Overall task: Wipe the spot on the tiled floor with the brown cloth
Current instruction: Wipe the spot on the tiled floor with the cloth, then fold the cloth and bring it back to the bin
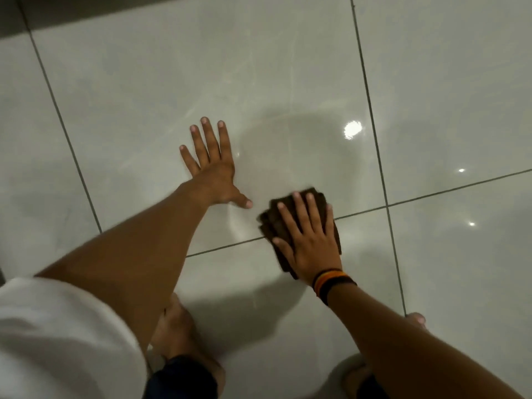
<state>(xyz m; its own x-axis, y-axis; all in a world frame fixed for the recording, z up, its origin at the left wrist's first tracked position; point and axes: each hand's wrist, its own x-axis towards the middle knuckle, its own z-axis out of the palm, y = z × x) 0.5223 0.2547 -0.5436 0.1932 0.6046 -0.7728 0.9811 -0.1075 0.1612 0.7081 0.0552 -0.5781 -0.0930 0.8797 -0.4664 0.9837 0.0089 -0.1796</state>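
A folded brown cloth (322,201) lies flat on the glossy pale tiled floor (201,82), over a dark grout line. My right hand (306,240) presses down on the cloth with fingers spread; dark and orange bands circle its wrist. My left hand (211,165) rests flat on the tile to the left of the cloth, fingers apart, holding nothing. A faint wet-looking smear curves across the tile between and beyond the two hands. I cannot make out a distinct spot; the cloth hides the floor beneath it.
Dark grout lines (374,133) cross the floor. My bare feet (178,335) stand on the tile near the bottom edge. A darker band (86,10) runs along the top left. Bright light reflections (352,128) shine at the right.
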